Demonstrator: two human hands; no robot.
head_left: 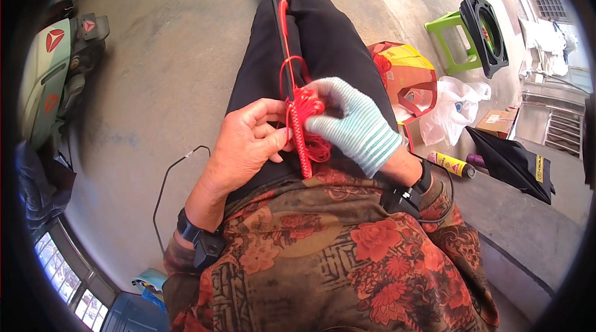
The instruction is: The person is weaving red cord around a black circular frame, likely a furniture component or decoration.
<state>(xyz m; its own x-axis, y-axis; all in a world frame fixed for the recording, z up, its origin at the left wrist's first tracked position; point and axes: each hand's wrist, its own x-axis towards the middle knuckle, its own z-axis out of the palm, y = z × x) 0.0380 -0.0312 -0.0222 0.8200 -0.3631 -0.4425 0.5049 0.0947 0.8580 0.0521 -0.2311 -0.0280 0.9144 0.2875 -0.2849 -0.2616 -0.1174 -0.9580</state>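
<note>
A red braided cord (298, 136) lies over my lap, with a loose bundle of thin red cord (316, 149) beside its right side. My bare left hand (251, 136) pinches thin red cord between thumb and fingers at the left edge of the braid. My right hand (357, 124), in a white and green striped glove, has its fingers curled around the upper part of the bundle. A dark narrow bar (277, 40) runs from the braid up between my legs. Red cord loops around it, and a thicker red piece (284, 18) lies along it.
At the right stand a red and yellow bag (413, 65) holding red cord, a white plastic bag (450, 105) and a green stool (456, 37) with a black frame (485, 37). A yellow can (453, 164) lies near a black folded pouch (518, 164). A scooter (53, 77) stands left.
</note>
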